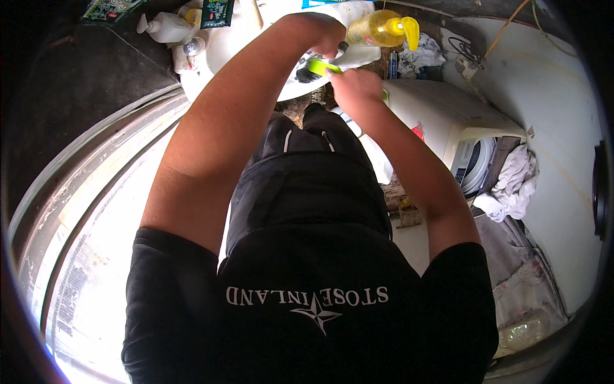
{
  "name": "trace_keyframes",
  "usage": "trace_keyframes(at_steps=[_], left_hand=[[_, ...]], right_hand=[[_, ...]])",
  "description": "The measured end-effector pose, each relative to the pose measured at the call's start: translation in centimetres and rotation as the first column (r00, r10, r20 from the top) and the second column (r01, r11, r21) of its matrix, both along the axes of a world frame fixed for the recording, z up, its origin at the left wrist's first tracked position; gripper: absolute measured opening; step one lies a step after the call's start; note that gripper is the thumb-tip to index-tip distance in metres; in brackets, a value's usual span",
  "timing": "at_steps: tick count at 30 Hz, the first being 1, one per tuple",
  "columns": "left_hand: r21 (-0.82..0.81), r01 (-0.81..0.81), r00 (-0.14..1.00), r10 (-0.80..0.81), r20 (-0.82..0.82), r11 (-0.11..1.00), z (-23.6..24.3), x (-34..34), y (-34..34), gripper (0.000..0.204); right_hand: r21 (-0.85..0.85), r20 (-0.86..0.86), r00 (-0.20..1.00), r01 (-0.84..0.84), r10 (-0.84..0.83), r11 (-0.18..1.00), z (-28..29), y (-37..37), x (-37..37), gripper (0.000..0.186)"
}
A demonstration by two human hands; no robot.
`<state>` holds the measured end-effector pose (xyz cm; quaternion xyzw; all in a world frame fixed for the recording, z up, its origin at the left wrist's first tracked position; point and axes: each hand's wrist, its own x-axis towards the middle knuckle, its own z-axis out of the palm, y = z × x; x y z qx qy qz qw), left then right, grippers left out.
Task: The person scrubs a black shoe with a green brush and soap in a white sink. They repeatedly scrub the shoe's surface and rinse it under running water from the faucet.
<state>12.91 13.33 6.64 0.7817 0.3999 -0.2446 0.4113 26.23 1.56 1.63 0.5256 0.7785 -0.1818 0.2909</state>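
Over the white basin (225, 46), our right hand (356, 88) grasps the green brush (322, 66), long axis leftward from that grip, head close by our left hand (325, 35), whose hold we can't tell.

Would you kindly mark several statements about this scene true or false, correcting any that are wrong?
1. The right hand grips a bright green brush with dark bristles. True.
2. The yellow plastic pump bottle is at the picture's lower edge. False: it is near the upper edge, to the right of the left hand.
3. A white plastic pump bottle is toward the picture's upper left. True.
4. The person wears long white sleeves. False: the black T-shirt has short sleeves.
5. A crumpled white cloth is beside the white machine's round door. True.
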Motion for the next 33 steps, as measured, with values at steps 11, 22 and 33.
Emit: trace_keyframes(at_steps=[11,22,33], left_hand=[[-0.066,-0.235,0.967,0.24,0.085,0.97,-1.0,-3.1,-1.1,0.035],[0.241,-0.38,0.922,0.346,0.171,0.893,-1.5,-6.7,-7.3,0.037],[0.038,-0.919,0.386,0.879,0.281,0.392,-2.6,-14.4,-15.6,0.036]], right_hand=[[-0.372,-0.202,0.942,0.18,-0.269,0.911,-0.8,-0.9,-2.1,0.046],[-0.302,-0.336,0.896,0.19,-0.291,0.934,-0.8,-3.8,-2.5,0.047],[-0.207,-0.403,0.912,-0.006,-0.079,0.978,1.5,-3.5,-3.1,0.045]])
